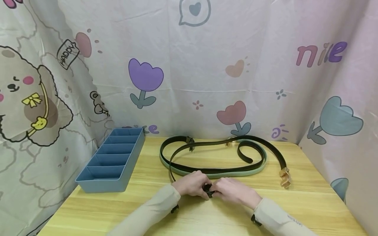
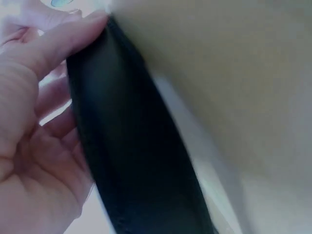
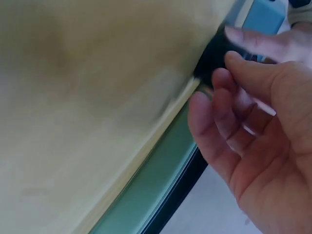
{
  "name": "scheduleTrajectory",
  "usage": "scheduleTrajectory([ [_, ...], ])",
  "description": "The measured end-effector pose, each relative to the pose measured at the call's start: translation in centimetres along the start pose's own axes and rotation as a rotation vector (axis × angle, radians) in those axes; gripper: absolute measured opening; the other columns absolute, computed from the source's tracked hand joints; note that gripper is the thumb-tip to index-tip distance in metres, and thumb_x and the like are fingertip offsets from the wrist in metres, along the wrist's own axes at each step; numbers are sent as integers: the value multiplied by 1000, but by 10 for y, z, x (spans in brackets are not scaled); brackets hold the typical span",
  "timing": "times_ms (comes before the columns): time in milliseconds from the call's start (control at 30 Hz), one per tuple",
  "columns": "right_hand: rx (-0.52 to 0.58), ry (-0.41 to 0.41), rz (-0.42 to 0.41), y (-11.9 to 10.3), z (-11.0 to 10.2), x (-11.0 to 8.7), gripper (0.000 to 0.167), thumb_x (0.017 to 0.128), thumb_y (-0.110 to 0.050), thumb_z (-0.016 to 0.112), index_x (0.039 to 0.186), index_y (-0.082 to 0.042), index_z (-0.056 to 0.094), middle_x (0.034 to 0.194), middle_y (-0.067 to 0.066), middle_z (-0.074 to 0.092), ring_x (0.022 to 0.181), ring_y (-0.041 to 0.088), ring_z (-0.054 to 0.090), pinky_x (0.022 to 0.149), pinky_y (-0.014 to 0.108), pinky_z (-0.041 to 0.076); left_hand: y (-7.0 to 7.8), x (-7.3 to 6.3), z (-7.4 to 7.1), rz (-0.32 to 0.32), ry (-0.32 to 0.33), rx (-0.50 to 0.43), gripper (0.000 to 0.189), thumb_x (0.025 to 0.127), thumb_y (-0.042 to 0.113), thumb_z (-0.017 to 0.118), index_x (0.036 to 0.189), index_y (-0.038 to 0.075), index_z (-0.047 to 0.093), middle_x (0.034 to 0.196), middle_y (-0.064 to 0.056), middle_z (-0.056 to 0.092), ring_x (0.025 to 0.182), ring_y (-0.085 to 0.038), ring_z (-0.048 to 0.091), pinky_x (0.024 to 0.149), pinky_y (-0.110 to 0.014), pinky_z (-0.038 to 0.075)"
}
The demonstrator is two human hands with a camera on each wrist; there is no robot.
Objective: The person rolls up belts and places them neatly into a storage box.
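Observation:
A black belt (image 1: pixel 276 152) with a gold buckle (image 1: pixel 285 178) runs from the right across the back, then curves down on the left toward my hands. My left hand (image 1: pixel 193 184) pinches its strap between thumb and fingers; the strap (image 2: pixel 126 136) fills the middle of the left wrist view. At the small dark curl of belt (image 1: pixel 208 189) between the hands, my right hand (image 1: pixel 233 191) grips with bent fingers. In the right wrist view, the right thumb and fingers (image 3: pixel 234 112) meet at the dark strap (image 3: pixel 212 56). The fingers partly hide the curl.
Behind the hands lie another black belt (image 1: pixel 212 170) with a dark buckle (image 1: pixel 190 143) and a pale green belt (image 1: pixel 236 174), looped together. A blue divided box (image 1: pixel 127 178) stands at the left of the wooden table (image 1: pixel 307 209). A printed curtain (image 1: pixel 189 75) hangs behind.

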State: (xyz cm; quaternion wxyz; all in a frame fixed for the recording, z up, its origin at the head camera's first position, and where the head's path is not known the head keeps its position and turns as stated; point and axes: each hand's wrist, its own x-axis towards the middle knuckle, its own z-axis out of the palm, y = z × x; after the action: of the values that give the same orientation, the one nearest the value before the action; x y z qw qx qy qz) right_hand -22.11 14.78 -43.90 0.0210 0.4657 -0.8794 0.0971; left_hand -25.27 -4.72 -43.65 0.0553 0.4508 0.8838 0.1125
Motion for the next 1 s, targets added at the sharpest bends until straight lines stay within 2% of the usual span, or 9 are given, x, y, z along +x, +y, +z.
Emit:
scheduleTrajectory([
  [133,38,11,30,-8,2,2,15,91,-16,67,78,-21,63,69,-12,56,59,-4,41,52,14,36,3,-2,5,-34,51,10,22,72,39,85,76,25,69,61,20,53,53,4,41,50,-12,36],
  [200,66,16,22,-9,2,3,16,91,-14,68,76,-21,64,67,-12,55,58,-5,40,52,12,35,4,-3,5,-40,53,11,24,71,39,85,75,24,68,61,19,53,53,3,42,49,-12,35],
  [300,77,-2,-1,-7,2,3,16,91,-12,67,77,-21,67,70,-11,59,60,-6,42,55,10,38,3,-5,5,-21,17,0,26,72,38,86,82,23,67,65,17,54,56,3,43,51,-12,36],
  [500,-5,-21,-58,4,-2,-1,10,91,-16,66,86,-23,72,81,-12,67,74,-3,55,69,16,48,-4,-6,3,40,-101,-124,35,76,22,84,105,26,64,79,15,60,63,3,51,57,-12,42],
  [600,-17,-35,-58,6,-3,-4,10,92,-20,65,91,-25,73,83,-14,66,78,-1,56,71,17,48,-5,-4,4,31,-106,-135,36,75,22,84,107,26,67,80,16,62,64,3,51,58,-13,43],
  [700,-5,-50,-39,6,-2,-5,11,93,-20,64,97,-26,73,90,-13,67,80,-2,55,70,16,48,-3,-2,4,7,-78,-105,41,73,26,86,112,25,71,85,19,66,67,4,51,60,-12,42],
  [800,34,-49,-8,3,-1,-5,11,93,-18,66,98,-26,72,93,-12,68,77,-4,54,68,15,47,0,-2,3,-18,-47,-50,41,71,33,87,108,24,74,82,19,67,64,4,50,59,-12,41],
  [933,54,-20,12,-3,-2,0,9,91,-17,67,85,-24,67,81,-13,62,66,-4,46,59,15,42,1,-1,1,-40,-2,71,29,69,47,85,87,29,71,69,21,57,59,1,45,54,-16,36],
  [1000,58,-12,12,-5,-2,2,13,92,-19,66,80,-23,64,74,-14,56,62,-4,43,56,16,39,2,-1,1,-45,22,135,31,68,53,84,80,30,68,65,22,53,57,0,43,52,-17,34],
])
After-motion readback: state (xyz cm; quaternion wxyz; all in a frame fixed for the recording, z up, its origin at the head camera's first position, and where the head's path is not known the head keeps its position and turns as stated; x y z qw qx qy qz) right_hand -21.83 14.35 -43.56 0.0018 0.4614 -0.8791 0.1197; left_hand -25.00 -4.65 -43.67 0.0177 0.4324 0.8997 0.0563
